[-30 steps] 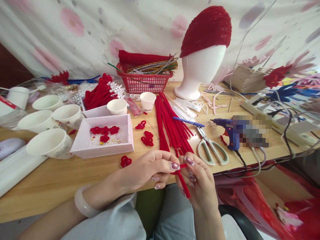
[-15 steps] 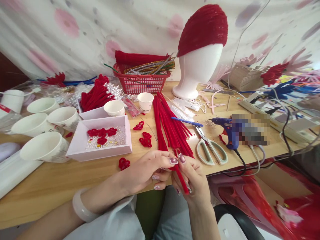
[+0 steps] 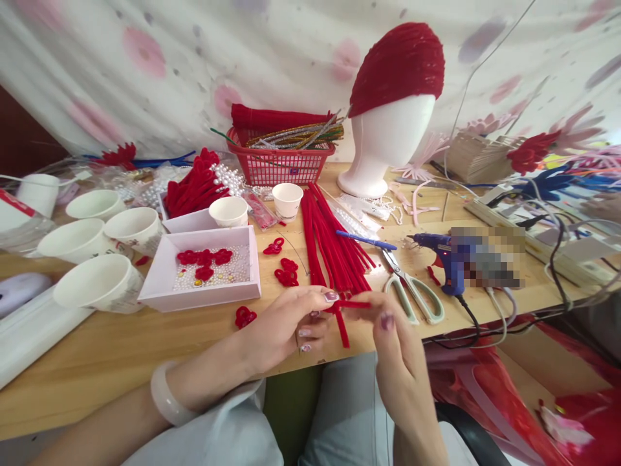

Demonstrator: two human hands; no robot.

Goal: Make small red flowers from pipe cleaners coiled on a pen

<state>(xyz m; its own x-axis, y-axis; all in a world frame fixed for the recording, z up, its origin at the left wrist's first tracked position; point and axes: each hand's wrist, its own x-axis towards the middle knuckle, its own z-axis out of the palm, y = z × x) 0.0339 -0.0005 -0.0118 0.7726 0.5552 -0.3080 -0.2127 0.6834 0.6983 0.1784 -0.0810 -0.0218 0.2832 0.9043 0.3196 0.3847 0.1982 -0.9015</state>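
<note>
My left hand (image 3: pixel 286 323) pinches a bent red chenille stem (image 3: pixel 344 331) between thumb and fingers just over the table's front edge. One end of the stem points down, another sticks out to the right. My right hand (image 3: pixel 405 362) is open beside it, thumb apart from the stem and fingers against or just behind the right-pointing end; whether they touch is unclear. Beyond the hands lies a bundle of long red chenille stems (image 3: pixel 334 249). Looped red chenille pieces (image 3: pixel 287 272) rest on the table left of the bundle, one (image 3: pixel 245 317) close to my left wrist.
A white box (image 3: pixel 198 299) holds beads and red loops. Paper cups (image 3: pixel 97 285) stand left. A pen (image 3: pixel 366 240), scissors (image 3: pixel 421 291) and a blue glue gun (image 3: pixel 453 268) lie right. Behind are a red basket (image 3: pixel 281 167) and a foam head (image 3: pixel 392 136). Cables cross the right side.
My right hand has let go of the stem and moved right, its thumb lifting away. One end of the stem now points right. My left hand keeps its pinch; the view has shifted slightly.
</note>
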